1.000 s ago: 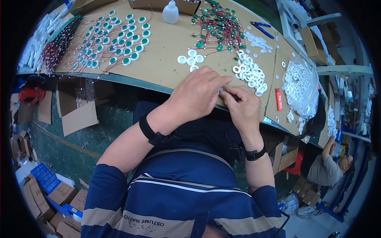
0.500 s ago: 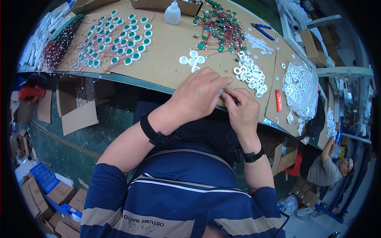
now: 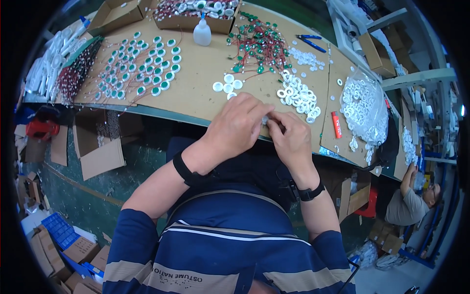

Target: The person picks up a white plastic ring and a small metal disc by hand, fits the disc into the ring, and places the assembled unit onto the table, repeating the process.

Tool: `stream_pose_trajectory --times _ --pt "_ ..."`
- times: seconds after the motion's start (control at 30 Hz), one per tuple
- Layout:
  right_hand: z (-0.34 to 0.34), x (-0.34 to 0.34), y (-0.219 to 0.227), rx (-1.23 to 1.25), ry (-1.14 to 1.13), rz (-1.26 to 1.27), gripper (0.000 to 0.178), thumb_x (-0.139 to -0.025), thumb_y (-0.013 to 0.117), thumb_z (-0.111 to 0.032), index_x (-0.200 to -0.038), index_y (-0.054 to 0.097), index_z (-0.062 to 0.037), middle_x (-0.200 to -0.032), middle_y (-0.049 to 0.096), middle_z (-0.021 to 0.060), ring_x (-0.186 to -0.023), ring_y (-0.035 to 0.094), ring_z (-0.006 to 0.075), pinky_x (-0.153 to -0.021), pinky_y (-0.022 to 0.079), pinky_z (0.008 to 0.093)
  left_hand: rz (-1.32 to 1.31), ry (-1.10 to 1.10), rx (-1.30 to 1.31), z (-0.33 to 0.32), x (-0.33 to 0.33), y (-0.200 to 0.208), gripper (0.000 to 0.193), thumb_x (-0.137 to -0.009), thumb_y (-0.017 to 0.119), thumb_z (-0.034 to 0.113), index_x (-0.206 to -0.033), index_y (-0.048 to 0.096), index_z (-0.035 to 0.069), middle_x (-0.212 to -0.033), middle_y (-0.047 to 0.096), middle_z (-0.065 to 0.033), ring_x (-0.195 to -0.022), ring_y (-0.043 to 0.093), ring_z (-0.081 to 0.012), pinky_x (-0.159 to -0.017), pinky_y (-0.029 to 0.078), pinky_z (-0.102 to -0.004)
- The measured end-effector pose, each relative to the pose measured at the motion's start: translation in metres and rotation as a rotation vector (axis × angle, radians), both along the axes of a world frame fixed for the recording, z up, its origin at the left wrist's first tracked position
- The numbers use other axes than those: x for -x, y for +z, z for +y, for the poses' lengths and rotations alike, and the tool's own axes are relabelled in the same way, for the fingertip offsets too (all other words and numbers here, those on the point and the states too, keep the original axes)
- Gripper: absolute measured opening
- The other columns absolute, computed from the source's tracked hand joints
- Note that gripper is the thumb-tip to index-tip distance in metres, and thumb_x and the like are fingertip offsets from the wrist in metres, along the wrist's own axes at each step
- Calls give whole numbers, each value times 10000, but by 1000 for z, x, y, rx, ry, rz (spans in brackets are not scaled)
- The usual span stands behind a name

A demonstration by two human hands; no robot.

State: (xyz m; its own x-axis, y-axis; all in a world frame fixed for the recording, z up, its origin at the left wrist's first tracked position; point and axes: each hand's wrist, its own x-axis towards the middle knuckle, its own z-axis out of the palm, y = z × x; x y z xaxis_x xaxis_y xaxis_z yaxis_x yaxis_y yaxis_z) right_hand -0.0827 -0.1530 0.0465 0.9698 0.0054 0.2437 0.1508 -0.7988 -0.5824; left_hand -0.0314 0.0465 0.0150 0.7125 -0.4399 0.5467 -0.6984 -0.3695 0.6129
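Note:
My left hand (image 3: 236, 123) and my right hand (image 3: 293, 138) meet over the table's near edge, fingers closed. Between their fingertips shows a small whitish piece (image 3: 265, 120), mostly covered; both hands seem to pinch it. Just beyond my left hand, several round white discs (image 3: 228, 88) lie in a cluster. A heap of white rings (image 3: 299, 98) sits beyond my right hand, with small translucent discs (image 3: 307, 60) scattered farther back. Green discs on red wires (image 3: 257, 44) form a tangled pile at the far middle.
White discs with green centres (image 3: 156, 71) spread over the left tabletop. Behind stand a squeeze bottle (image 3: 202, 35) and a filled carton (image 3: 193, 23). Blue-handled nippers (image 3: 312, 43), a red tube (image 3: 336, 125) and a bag of rings (image 3: 363, 105) lie right. A co-worker (image 3: 409, 203) sits far right.
The view has tilted, so the table's things sit lower and slightly left, and more of the filled carton shows. My hands stay together at the small piece.

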Motion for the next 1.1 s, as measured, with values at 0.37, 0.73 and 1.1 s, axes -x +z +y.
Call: stream_pose_trajectory --times 0.37,0.73,1.1 --pt "-53 26 22 -117 -163 -94 147 -1054 830 -43 -1181 872 20 -959 814 108 -766 767 167 -699 586 322 -147 -94 -341 23 -2 10 484 -1003 877 257 -1433 768 65 -1493 755 -123 -1542 632 -344 -1310 459 -539" --pt "-95 29 -1 -18 -258 -180 173 -1032 844 -25 -1202 868 -1 -1024 816 117 -793 781 202 -762 619 338 -62 158 -670 34 -13 21 852 -1056 824 489 -1737 559 51 -1852 492 -173 -1768 366 -387 -1442 266 -603" --pt "-89 24 -18 99 -215 -238 198 -983 885 8 -1171 827 -4 -1121 798 132 -879 819 258 -778 663 365 -68 -13 -319 -7 1 19 748 -978 925 283 -1630 646 47 -1703 617 -184 -1692 463 -432 -1366 392 -602"
